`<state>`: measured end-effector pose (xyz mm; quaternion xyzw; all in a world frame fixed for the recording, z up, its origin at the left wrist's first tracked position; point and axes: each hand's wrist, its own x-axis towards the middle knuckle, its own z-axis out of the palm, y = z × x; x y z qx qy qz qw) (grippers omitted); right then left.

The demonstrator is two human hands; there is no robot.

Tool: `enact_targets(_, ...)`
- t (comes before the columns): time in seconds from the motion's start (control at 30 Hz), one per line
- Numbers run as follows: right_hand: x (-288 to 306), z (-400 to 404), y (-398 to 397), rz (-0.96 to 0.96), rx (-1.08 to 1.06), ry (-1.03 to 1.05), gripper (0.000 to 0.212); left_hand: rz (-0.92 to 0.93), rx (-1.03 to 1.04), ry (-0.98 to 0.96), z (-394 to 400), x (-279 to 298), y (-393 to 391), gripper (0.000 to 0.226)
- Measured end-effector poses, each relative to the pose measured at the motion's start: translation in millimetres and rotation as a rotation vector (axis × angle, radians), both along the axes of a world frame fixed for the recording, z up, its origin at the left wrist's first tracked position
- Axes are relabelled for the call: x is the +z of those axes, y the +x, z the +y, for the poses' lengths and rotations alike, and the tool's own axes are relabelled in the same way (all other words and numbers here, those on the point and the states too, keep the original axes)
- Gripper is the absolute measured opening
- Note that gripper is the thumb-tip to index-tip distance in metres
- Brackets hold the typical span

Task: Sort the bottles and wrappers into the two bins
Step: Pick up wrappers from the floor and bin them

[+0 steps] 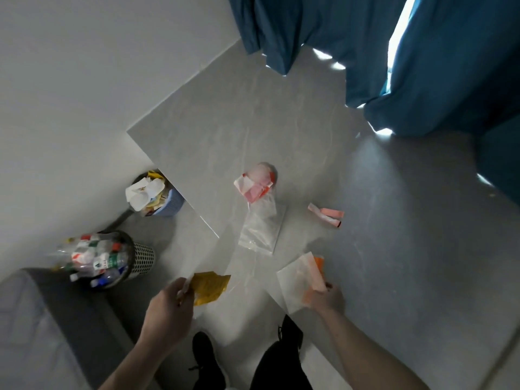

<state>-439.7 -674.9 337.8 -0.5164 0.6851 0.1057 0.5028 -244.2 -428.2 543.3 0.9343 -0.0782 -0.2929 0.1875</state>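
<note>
Grey tiled floor (394,220), white wall at left, teal curtains (422,66) at far right with daylight leaking through. Left hand (168,308), fingers curled, pinches a yellow wrapper (209,287) near the bottom centre. Right hand (326,298), fingers curled, grips a white and orange wrapper (299,282), which is just right of the yellow one. Loose on the floor farther out: a clear plastic bag (260,229), a red and white wrapper (256,182) touching its far end, and a pink wrapper (326,214) to the right. At left by the wall, a blue bin (171,204) heaped with wrappers; nearer, a black mesh bin (140,258) packed with plastic bottles (92,257). Grey sofa edge (42,319) at near left. Dark shoes (206,358) at the bottom.
</note>
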Motion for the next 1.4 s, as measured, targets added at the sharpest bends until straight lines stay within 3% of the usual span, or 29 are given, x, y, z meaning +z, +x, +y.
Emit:
enact_targets(0.3,142.6,64.6,21.6,-0.199,0.169,-0.083,0.015,-0.052,0.072,-0.173,85.3,66.2,39.0,0.016)
enact_targets(0.5,207.4,140.7,87.4,-0.318,0.238,-0.135,0.011,-0.054,0.173,-0.342,170.2,104.2,82.2,0.018)
enact_targets(0.73,261.2,197.2,169.4,-0.490,0.257,-0.090,0.017,-0.079,0.246,-0.379,222.9,128.4,130.4,0.025)
enact_targets(1.07,275.2,161.6,297.3,-0.548,0.362,0.006,0.031,-0.097,0.314,-0.334,200.3,127.7,226.8,0.014)
enact_targets(1.23,267.0,129.5,368.1,-0.498,0.464,0.028,0.053,-0.105,0.432,-0.281,188.9,130.2,268.5,0.028)
enact_targets(1.4,270.1,116.8,432.5,-0.483,0.496,0.007,0.026,-0.049,0.518,-0.257,187.6,134.5,297.9,0.040)
